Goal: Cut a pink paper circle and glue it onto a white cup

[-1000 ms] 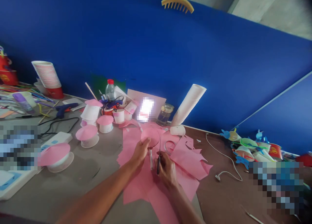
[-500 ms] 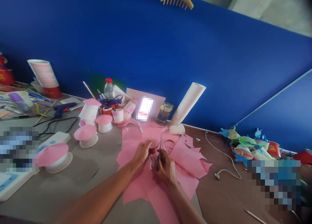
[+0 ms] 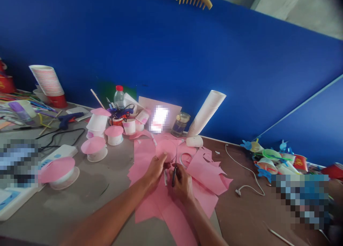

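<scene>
Stack of white paper cups with red rim lines (image 3: pixel 46 80): nested and ribbed, leaning above a red cup at far left.
White plastic power strip (image 3: pixel 20 203): lying slantwise, blocky, beside pink-capped white cup pieces.
Blue glue gun (image 3: pixel 69 121): lying on its side, trailing black cord.
Pink-capped white cup pieces (image 3: pixel 115 135): standing in a group on the grey table (image 3: pixel 107 214), smooth paper tops forming shallow cones.
Clear plastic bottle with a red cap (image 3: pixel 119 98): standing behind a clutter of cups.
Left bare hand (image 3: pixel 156 166): pinching the round pink paper piece (image 3: pixel 167 146), thumb on top; its fingertips are now showing beneath the lower edge near the other hand, where a second ago they were hidden.
Round pink paper piece: lying above cut pink paper sheets (image 3: pixel 152 203), flat and matte, jagged at their edges.
Right bare hand (image 3: pixel 182 184): closing around black-handled metal scissors (image 3: pixel 174 174), keeping much the same position; the slim blades are pointing away along the disc's right edge, their opening impossible to tell.
Lidded clear jar (image 3: pixel 180 125): standing behind.
Tall white paper-cup stack (image 3: pixel 207 113): leaning rightward.
Thin white cable (image 3: pixel 250 171): curling over the brown surface (image 3: pixel 238 217).
</scene>
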`<state>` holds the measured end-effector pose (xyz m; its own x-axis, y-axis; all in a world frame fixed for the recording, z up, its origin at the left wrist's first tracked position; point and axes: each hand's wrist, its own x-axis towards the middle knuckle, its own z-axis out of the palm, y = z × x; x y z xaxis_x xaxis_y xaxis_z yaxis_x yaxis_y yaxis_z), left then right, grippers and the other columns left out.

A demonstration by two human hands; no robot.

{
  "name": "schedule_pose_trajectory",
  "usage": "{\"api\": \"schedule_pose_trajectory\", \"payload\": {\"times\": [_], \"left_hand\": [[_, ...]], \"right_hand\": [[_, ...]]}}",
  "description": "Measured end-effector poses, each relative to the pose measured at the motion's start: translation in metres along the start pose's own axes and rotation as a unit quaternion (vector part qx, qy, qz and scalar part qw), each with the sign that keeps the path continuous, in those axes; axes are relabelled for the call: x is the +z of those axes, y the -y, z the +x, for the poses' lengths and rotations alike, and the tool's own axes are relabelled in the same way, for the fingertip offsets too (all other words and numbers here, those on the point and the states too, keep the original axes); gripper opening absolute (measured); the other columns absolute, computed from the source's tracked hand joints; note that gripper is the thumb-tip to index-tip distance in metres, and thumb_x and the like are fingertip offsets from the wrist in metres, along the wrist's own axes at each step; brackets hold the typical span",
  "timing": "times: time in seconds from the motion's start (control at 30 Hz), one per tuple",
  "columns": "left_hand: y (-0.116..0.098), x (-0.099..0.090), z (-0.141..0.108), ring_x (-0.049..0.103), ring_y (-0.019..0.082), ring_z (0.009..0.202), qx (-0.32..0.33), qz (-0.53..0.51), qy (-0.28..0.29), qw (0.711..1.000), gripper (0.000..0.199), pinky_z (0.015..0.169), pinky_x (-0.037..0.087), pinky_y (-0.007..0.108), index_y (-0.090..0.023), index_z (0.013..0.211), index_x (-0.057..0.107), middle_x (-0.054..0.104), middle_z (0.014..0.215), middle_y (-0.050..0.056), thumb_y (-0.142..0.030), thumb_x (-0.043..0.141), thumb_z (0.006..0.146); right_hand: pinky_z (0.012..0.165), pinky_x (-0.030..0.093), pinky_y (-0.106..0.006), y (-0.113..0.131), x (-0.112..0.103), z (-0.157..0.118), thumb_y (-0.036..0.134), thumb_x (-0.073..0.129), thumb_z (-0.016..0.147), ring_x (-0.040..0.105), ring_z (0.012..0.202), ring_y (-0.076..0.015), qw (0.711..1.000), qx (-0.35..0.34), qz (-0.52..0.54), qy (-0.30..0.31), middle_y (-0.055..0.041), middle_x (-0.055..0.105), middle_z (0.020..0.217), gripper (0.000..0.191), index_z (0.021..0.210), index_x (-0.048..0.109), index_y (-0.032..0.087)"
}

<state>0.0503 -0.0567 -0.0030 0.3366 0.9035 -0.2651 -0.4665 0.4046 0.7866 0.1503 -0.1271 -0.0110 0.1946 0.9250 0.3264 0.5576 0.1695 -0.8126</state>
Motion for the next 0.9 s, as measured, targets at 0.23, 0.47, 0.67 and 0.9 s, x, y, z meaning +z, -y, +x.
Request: {"api": "schedule_pose_trajectory", "payload": {"times": [0.23,0.47,0.67,0.9], "left_hand": [[0.000,0.000,0.000,0.050,0.009,0.049,0.006,0.003,0.011,1.000,0.038,0.047,0.038,0.021,-0.013,0.067,0.055,0.055,0.056,0.000,-0.049,0.067,0.069],[-0.001,0.000,-0.001,0.049,0.010,0.046,-0.014,0.003,0.009,1.000,0.039,0.044,0.037,0.021,-0.013,0.067,0.056,0.053,0.052,-0.001,-0.050,0.067,0.068],[-0.002,0.001,-0.002,0.049,0.009,0.044,-0.017,-0.005,0.016,1.000,0.038,0.045,0.037,0.022,-0.013,0.068,0.057,0.053,0.052,-0.001,-0.049,0.067,0.069],[-0.004,0.001,-0.002,0.049,0.009,0.047,0.000,0.004,0.009,1.000,0.038,0.047,0.037,0.022,-0.014,0.064,0.056,0.052,0.052,-0.002,-0.049,0.068,0.067]], "right_hand": [[0.048,0.045,-0.020,0.001,0.001,0.000,0.031,0.045,0.089,0.057,0.047,-0.0118,1.000,-0.002,0.013,-0.001,0.0011,0.063,0.058,0.018,0.097,0.053,0.017],[0.049,0.045,-0.021,-0.003,0.002,0.000,0.031,0.044,0.089,0.058,0.049,-0.0118,1.000,-0.003,0.021,0.001,0.0011,0.062,0.060,0.020,0.101,0.052,0.016],[0.051,0.047,-0.022,-0.006,0.002,0.000,0.032,0.043,0.090,0.060,0.053,-0.0130,1.000,0.001,0.013,-0.004,-0.0016,0.066,0.066,0.023,0.103,0.054,0.017],[0.055,0.048,-0.023,-0.010,0.003,-0.001,0.032,0.043,0.090,0.062,0.058,-0.0143,1.000,-0.009,-0.019,-0.015,-0.0038,0.067,0.071,0.024,0.104,0.055,0.016]]}}
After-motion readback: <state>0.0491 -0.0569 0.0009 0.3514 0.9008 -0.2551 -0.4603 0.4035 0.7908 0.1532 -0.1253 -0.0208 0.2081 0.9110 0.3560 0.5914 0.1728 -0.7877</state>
